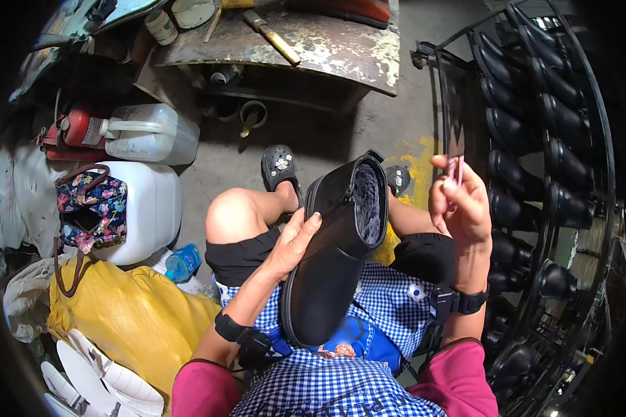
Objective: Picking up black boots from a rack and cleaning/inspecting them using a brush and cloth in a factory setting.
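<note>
Rack (606,139) of black shoes (508,130) along the right; table (341,50) up ahead. Black boot (327,260), fuzzy lining, tilted between both hands, toe toward wearer, opening away. Left hand (293,244) clamped on boot's left side. Right hand (464,198) raised, pinching a slim tool (455,169), type unclear.

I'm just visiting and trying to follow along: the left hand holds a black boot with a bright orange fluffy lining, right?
Not quite: the fluffy lining is dark bluish-grey, not bright orange, as the head view shows. The left hand does hold a black boot.
</note>
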